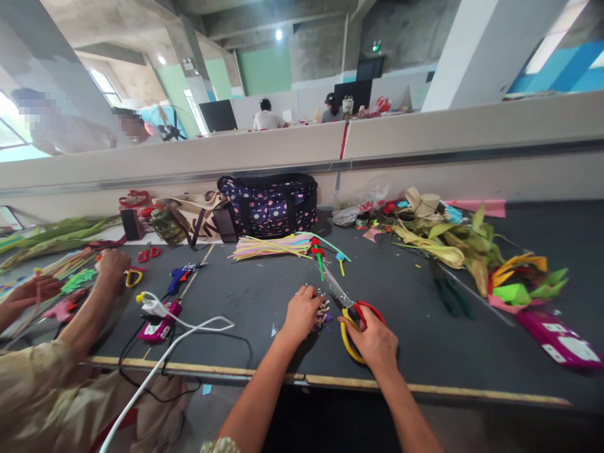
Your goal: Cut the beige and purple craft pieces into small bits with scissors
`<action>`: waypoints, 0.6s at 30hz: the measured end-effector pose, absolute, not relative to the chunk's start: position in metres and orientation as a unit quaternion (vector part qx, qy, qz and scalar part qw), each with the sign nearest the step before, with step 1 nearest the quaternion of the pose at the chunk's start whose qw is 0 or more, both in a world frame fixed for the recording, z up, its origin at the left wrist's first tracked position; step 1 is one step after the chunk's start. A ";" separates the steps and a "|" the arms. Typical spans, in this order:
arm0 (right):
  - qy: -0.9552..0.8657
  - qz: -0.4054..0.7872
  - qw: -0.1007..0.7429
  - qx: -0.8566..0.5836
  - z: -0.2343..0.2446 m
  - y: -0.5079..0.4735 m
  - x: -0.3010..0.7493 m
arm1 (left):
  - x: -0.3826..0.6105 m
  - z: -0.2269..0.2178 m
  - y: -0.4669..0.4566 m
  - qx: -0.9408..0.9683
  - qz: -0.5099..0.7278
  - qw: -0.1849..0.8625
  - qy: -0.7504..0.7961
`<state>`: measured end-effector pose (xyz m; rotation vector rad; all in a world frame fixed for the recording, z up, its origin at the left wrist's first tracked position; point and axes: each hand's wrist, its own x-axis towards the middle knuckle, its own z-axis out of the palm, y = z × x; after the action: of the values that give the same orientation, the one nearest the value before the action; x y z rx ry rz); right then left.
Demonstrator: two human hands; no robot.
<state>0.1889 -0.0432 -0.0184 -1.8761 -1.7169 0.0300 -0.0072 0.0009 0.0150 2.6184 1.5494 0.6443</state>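
My right hand (375, 343) grips a pair of scissors (336, 284) by the red and yellow handles. The blades point away from me, slightly apart, near a red and green pipe-cleaner flower (317, 250). My left hand (304, 313) rests low over the table with fingers curled down. It touches the edge of a small pile of short cut pieces (323, 313), pale and purple; what its fingers hold, if anything, is hidden. A small blue and yellow pipe-cleaner piece (340, 261) lies beyond the scissors. Behind it is a bundle of pastel pipe cleaners (274, 246).
A patterned bag (271, 204) stands at the back. On the left are a blue glue gun (182, 277), a purple power strip (160, 324) with a white cable, and a co-worker's hands (111, 267). Right: dried husks (472, 245), green-handled pliers (450, 292), a purple box (561, 340).
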 end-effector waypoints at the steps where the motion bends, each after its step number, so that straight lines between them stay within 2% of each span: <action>1: -0.647 0.009 0.294 -0.703 -0.019 -0.043 0.189 | -0.006 0.015 0.002 0.846 0.195 0.012 0.495; 6: -0.653 0.008 0.289 -0.700 -0.020 -0.043 0.189 | -0.002 0.013 0.006 0.846 0.164 0.022 0.506; 14: -0.654 0.001 0.295 -0.697 -0.018 -0.044 0.189 | -0.008 0.013 0.002 0.775 0.303 0.109 0.543; 18: -0.656 0.007 0.289 -0.697 -0.019 -0.044 0.189 | -0.007 0.012 0.002 0.782 0.289 0.104 0.543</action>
<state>0.1891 -0.0435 -0.0194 -1.8616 -1.7508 0.0178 -0.0072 0.0020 0.0119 2.3065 1.6004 0.8513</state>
